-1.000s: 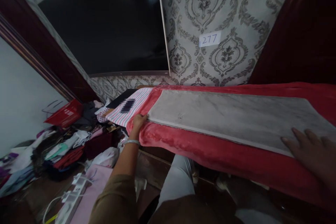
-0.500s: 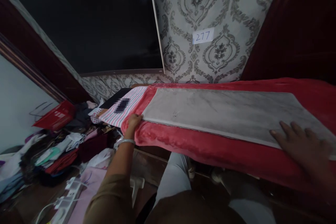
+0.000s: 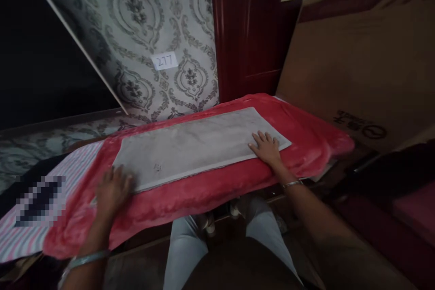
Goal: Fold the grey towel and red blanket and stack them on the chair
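Observation:
A long grey piece of cloth (image 3: 190, 145) lies flat across a red plush blanket (image 3: 190, 199), with a small dark mark near its left end. My left hand (image 3: 112, 190) rests on the cloth's near left corner, fingers apart and somewhat blurred. At the other end, my right hand (image 3: 267, 146) lies flat with its fingers spread on the cloth near its right edge. Neither hand grips anything. Each wrist wears a bangle. The blanket drapes over the near edge of the surface below it.
Left of the blanket lies a striped cloth (image 3: 76, 163) with a pixelated dark item (image 3: 41, 201) on it. A large cardboard box (image 3: 360, 63) leans at the right. Behind are a dark screen (image 3: 50, 54), patterned wallpaper with a paper numbered 277 (image 3: 165, 60), and a dark red door (image 3: 248, 31).
My view has turned to the right, bringing the cardboard box into sight. My left hand has gone from holding the cloth's left corner edge to lying over it; my right hand stays on the right end.

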Available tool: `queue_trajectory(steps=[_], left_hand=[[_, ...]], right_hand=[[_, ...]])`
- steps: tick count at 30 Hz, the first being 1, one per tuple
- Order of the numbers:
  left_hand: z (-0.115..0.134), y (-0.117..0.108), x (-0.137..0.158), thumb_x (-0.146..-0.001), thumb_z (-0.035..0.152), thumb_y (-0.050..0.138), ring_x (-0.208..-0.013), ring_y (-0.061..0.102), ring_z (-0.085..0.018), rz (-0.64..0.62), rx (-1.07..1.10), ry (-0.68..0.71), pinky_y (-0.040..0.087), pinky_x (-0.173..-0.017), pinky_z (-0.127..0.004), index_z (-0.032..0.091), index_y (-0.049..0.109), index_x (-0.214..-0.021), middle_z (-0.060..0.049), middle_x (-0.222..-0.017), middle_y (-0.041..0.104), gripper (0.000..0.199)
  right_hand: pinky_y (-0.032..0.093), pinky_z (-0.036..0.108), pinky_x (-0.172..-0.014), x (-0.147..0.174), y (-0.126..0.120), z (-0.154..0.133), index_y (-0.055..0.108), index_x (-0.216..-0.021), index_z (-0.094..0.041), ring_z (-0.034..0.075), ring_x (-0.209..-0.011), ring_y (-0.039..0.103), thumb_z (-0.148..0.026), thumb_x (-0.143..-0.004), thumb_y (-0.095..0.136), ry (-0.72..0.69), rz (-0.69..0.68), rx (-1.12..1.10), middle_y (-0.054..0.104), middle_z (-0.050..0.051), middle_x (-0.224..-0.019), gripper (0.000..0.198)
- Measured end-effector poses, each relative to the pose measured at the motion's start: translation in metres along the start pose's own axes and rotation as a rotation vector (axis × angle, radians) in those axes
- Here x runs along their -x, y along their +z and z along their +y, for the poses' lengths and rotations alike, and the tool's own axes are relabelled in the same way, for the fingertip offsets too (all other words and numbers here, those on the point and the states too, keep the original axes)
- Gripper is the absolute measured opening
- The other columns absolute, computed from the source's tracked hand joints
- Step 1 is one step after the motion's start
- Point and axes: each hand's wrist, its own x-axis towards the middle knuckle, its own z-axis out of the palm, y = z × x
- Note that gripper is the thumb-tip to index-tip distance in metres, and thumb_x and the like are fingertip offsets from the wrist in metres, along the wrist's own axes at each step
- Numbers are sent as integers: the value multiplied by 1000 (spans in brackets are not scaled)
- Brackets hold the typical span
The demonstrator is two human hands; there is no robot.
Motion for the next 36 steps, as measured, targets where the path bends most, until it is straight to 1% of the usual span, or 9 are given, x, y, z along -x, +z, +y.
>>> queue_trajectory(steps=[2, 5, 8, 11, 15, 21, 27, 31, 36], left_hand=[[26, 11, 1, -98, 43, 32, -149, 29, -37, -75, -33, 63, 29, -116, -57, 11, 43, -151, -19, -161, 34, 63], [45, 25, 7, -100, 40, 26, -150, 26, -36, -138, -35, 65, 24, -118, -60, 14, 40, -154, -16, -162, 34, 62], [42, 34, 10, -100, 41, 21, -151, 25, -35, -108, -17, 69, 25, -118, -60, 13, 38, -155, -17, -162, 33, 64], [35, 40, 7, -100, 43, 18, -151, 26, -34, -80, -8, 70, 25, -118, -59, 14, 39, -154, -16, -162, 34, 66], [37, 41, 4, -99, 45, 13, -150, 27, -36, -53, 1, 64, 25, -117, -60, 13, 41, -153, -16, -162, 35, 69], [44, 31, 7, -96, 45, 15, -150, 27, -37, -91, 10, 48, 25, -117, -60, 9, 41, -153, -18, -161, 35, 72], [39, 33, 8, -95, 44, 16, -149, 27, -38, -85, 7, 93, 26, -117, -61, 8, 41, -152, -18, -161, 36, 72], [39, 35, 7, -95, 46, 15, -150, 26, -37, -81, 13, 73, 25, -117, -60, 9, 41, -152, -18, -160, 36, 73], [39, 35, 6, -95, 45, 15, -150, 26, -36, -91, 14, 60, 25, -118, -60, 10, 40, -153, -17, -161, 35, 72]], right_hand=[[24, 61, -116, -3, -2, 0, 37, -156, -25, 36, -149, 24, -52, -102, 35, 4, -14, -18, 30, 8, -164, 61], [27, 53, -118, -16, -11, 9, 42, -153, -30, 31, -148, 28, -51, -100, 43, 18, -88, -84, 32, 4, -163, 57], [38, 38, -111, -31, -26, 34, 49, -149, -27, 25, -141, 42, -40, -100, 44, 113, -87, -111, 46, 6, -155, 51], [47, 36, -98, -37, -40, 62, 58, -140, -15, 28, -127, 56, -31, -99, 41, 287, -48, -76, 61, 18, -137, 47], [50, 28, -81, -33, -49, 84, 72, -118, -13, 25, -108, 67, -25, -95, 45, 390, -85, -58, 72, 18, -114, 37], [48, 24, -72, -34, -57, 96, 74, -111, -14, 23, -101, 68, -32, -91, 57, 342, -134, -55, 72, 15, -112, 32], [43, 23, -63, -45, -66, 104, 75, -101, -13, 19, -84, 67, -24, -87, 59, 303, -189, -49, 74, 13, -97, 24], [40, 22, -58, -46, -63, 106, 76, -94, -13, 15, -74, 64, -22, -83, 62, 280, -230, -59, 73, 9, -90, 20], [39, 22, -58, -39, -56, 110, 76, -92, -13, 15, -72, 62, -20, -81, 60, 268, -237, -72, 70, 8, -82, 21]])
